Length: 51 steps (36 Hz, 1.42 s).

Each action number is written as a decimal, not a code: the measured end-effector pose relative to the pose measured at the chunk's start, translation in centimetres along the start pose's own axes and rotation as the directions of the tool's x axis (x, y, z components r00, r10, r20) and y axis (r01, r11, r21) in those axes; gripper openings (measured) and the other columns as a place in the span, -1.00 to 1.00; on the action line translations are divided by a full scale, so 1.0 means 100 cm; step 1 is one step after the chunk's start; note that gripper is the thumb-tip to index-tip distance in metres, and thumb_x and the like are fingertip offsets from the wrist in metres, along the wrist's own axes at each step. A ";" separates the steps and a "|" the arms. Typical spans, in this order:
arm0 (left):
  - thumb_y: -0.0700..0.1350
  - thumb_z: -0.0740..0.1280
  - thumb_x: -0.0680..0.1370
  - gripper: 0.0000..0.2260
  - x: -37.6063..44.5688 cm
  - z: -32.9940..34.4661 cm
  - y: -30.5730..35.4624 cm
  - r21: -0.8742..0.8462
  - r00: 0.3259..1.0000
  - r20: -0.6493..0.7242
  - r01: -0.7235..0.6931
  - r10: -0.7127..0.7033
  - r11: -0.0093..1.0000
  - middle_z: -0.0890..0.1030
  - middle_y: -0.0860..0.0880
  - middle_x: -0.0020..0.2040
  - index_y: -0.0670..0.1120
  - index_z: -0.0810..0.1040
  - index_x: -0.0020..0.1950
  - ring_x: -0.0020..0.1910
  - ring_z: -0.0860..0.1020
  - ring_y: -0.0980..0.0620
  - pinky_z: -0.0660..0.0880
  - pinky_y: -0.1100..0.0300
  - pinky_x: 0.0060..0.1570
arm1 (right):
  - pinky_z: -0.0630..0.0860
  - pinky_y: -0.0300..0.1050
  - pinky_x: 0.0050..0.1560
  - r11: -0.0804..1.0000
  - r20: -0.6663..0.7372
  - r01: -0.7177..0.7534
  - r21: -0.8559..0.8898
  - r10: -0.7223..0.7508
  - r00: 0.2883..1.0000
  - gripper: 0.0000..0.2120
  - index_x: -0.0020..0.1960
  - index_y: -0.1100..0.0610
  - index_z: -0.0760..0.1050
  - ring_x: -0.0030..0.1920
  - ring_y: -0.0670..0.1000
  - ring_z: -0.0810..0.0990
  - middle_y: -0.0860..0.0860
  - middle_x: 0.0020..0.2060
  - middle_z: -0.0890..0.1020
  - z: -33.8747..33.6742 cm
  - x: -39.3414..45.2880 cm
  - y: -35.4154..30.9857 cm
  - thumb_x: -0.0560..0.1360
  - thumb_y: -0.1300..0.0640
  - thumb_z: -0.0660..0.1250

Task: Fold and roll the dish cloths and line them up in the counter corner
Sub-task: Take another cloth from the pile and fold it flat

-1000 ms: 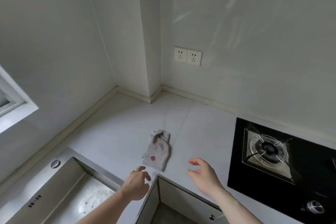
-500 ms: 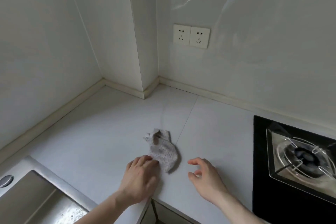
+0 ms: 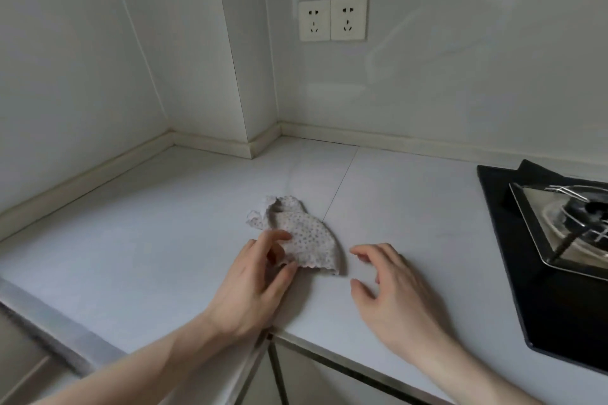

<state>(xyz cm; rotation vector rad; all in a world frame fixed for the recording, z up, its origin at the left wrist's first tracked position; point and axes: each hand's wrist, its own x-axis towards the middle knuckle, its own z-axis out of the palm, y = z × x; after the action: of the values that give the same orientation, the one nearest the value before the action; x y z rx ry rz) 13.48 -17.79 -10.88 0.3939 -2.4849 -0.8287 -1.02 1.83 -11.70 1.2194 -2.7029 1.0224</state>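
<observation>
One small dish cloth (image 3: 304, 235), pale with a fine dotted print and scalloped edges, lies crumpled on the white counter (image 3: 164, 233) near its front edge. My left hand (image 3: 260, 279) pinches the cloth's near left edge between thumb and fingers and lifts it a little. My right hand (image 3: 391, 289) hovers just right of the cloth with fingers spread and loosely curved, holding nothing and not touching the fabric. The counter corner (image 3: 263, 145) lies beyond the cloth, by a wall column.
A black gas hob (image 3: 543, 240) with a metal burner fills the right side of the counter. A steel sink rim (image 3: 42, 322) shows at lower left. Two wall sockets (image 3: 332, 18) sit above the corner. Cabinet fronts lie below the counter's front edge.
My left hand went from flat on the cloth's near end to pinching its edge and raising it. The view has moved in closer. My right hand stays beside the cloth.
</observation>
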 end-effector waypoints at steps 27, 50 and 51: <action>0.05 0.35 0.58 -0.89 -0.040 -0.033 0.088 0.383 0.978 0.098 0.134 -0.184 0.914 0.67 0.04 0.11 0.05 0.63 -0.02 0.01 0.60 0.00 0.52 0.18 -0.04 | 0.26 -0.20 0.45 0.990 0.183 -0.135 -0.030 0.138 0.973 -0.38 0.54 -0.04 0.28 0.48 -0.08 0.35 -0.11 0.48 0.40 -0.059 -0.120 -0.032 0.52 -0.12 0.30; -0.11 0.39 0.51 -0.87 -0.021 -0.077 0.203 0.342 1.000 -0.009 -0.023 0.027 0.939 0.67 0.13 -0.16 0.06 0.73 -0.08 -0.15 0.58 0.07 0.44 0.27 -0.13 | 0.46 -0.09 0.33 0.839 0.278 -0.400 0.368 0.311 0.909 0.02 0.51 -0.07 0.29 0.26 -0.05 0.55 -0.10 0.30 0.54 -0.089 -0.133 -0.048 0.18 -0.57 0.32; -0.12 0.38 0.50 -0.85 -0.021 -0.080 0.211 0.338 0.999 0.023 -0.040 0.034 0.940 0.66 0.16 -0.20 0.06 0.73 -0.10 -0.16 0.59 0.08 0.47 0.27 -0.14 | 0.49 -0.10 0.28 0.814 0.278 -0.395 0.426 0.298 0.913 -0.03 0.48 -0.09 0.30 0.19 -0.07 0.58 -0.11 0.23 0.56 -0.097 -0.133 -0.052 0.21 -0.57 0.33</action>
<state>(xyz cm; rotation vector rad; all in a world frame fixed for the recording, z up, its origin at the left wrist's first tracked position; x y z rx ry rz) 17.08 -4.42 7.09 0.4557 -2.6442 -0.3862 9.34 13.65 -4.58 0.9094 -3.0133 1.7928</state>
